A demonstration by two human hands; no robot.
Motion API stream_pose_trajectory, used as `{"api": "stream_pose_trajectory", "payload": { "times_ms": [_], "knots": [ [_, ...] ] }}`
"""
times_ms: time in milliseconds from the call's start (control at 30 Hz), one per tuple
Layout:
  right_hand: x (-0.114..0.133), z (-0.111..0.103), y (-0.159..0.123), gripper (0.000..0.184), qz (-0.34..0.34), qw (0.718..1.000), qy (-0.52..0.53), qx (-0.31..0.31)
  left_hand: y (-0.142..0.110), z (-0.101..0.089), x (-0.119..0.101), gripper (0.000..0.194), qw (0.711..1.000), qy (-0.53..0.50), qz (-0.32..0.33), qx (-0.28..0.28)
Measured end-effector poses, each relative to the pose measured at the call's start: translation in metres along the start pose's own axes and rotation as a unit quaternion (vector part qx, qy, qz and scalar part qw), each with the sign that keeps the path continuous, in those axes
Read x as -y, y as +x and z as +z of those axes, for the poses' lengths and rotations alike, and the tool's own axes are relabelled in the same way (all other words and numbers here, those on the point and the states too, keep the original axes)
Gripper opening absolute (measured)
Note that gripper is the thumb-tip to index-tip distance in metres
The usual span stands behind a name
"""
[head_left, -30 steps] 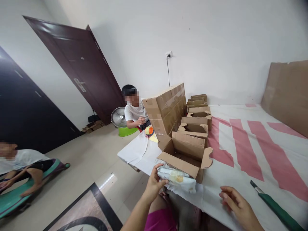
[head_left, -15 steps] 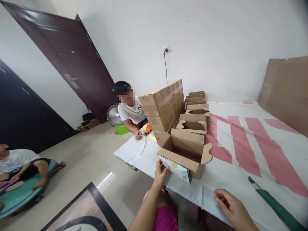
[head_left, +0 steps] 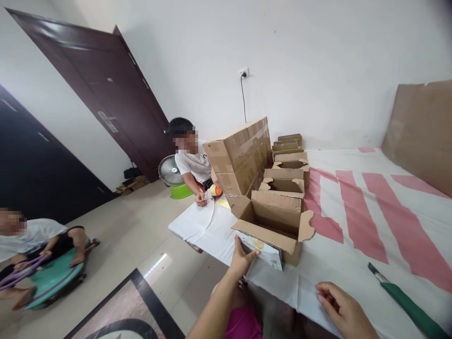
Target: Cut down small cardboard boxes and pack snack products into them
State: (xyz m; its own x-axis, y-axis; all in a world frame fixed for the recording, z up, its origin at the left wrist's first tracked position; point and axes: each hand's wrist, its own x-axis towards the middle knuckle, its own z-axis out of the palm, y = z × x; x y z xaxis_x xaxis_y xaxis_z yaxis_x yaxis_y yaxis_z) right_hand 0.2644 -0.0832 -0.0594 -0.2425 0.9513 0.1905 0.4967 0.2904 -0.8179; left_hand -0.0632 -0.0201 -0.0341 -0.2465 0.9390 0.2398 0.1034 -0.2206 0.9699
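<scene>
White printed packet [head_left: 270, 256]: held low at the near side of an open carton [head_left: 268, 230], partly overhung by its front flap; whether the carton wall is touched cannot be told. The packet's left end is grasped by the left hand [head_left: 243, 258], thumb laid across the printed face. Nothing is seen held by the right hand [head_left: 341, 303]; its fingers are loosely curled, unclenched, near the counter's edge. The carton is set on the counter [head_left: 314, 263], which is covered by a white cloth with red bands [head_left: 367, 216].

To the right, a green-handled knife [head_left: 400, 296] is laid, blade pointed away. Behind the carton, more open cartons [head_left: 285, 181] are lined up toward the wall; taped cartons [head_left: 243, 160] are stacked beside them. At the counter's far left, a co-worker's hand [head_left: 202, 199] is rested near a yellow-and-orange roll [head_left: 215, 190]. Farther left, a teal ride-on [head_left: 56, 278] is occupied by a second person, seated low on the floor.
</scene>
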Motion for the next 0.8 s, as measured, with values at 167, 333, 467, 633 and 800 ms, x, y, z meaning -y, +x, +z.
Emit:
{"api": "stream_pose_trajectory", "payload": {
  "times_ms": [167,333,467,633,800],
  "knots": [
    [-0.001,0.001,0.0,0.032,0.0,1.0,0.003,-0.012,-0.004,0.002,0.003,0.085,0.999,0.028,0.009,-0.023],
    [-0.001,0.001,-0.001,0.033,0.002,1.0,0.0,-0.001,-0.01,0.006,-0.003,0.083,0.998,0.055,0.005,-0.04],
    [0.001,0.0,-0.001,0.033,0.003,1.0,0.007,0.007,-0.011,0.007,-0.007,0.085,0.997,0.063,0.003,-0.046],
    [0.001,0.0,0.0,0.032,0.002,1.0,0.006,-0.009,-0.011,0.005,-0.004,0.084,0.997,0.064,0.005,-0.043],
    [0.0,0.0,0.0,0.034,-0.003,1.0,-0.004,-0.007,-0.01,0.004,-0.001,0.084,0.997,0.059,0.007,-0.046]
  ]
}}
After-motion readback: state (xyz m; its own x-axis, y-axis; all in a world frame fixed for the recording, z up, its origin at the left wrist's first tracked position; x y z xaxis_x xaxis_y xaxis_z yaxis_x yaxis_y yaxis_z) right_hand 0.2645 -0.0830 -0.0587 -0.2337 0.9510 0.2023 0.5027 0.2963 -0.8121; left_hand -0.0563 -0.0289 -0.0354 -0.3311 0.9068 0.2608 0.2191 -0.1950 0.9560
